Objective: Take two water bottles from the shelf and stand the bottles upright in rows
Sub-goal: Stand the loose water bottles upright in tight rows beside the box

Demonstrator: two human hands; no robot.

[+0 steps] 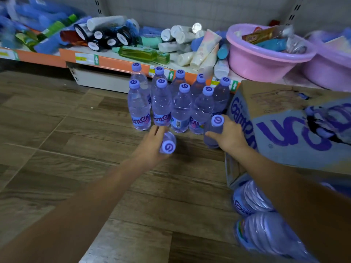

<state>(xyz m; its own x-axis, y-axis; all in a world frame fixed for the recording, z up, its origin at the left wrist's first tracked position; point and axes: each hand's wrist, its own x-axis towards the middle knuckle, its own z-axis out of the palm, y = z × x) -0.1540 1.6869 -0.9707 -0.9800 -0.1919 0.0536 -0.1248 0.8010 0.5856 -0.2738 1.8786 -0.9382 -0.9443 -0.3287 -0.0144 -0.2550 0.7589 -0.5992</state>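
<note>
Two clear plastic water bottles with lilac caps, one per hand, over wood-look plank floor [76,149]. Left hand [152,147] curled round tilted bottle [168,142], cap toward camera, base aimed at front of standing rows [171,103]. Right hand [228,135] wrapped round near-upright bottle [214,130], beside printed cardboard carton [281,130], probably extending front row. Rows lined before orange shelf edge [117,63].

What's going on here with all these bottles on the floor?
A person is lining up clear plastic water bottles with purple caps on the wood-pattern floor. Nine stand in two rows. The left hand and the right hand each hold one more bottle, beside a printed cardboard box.
</note>
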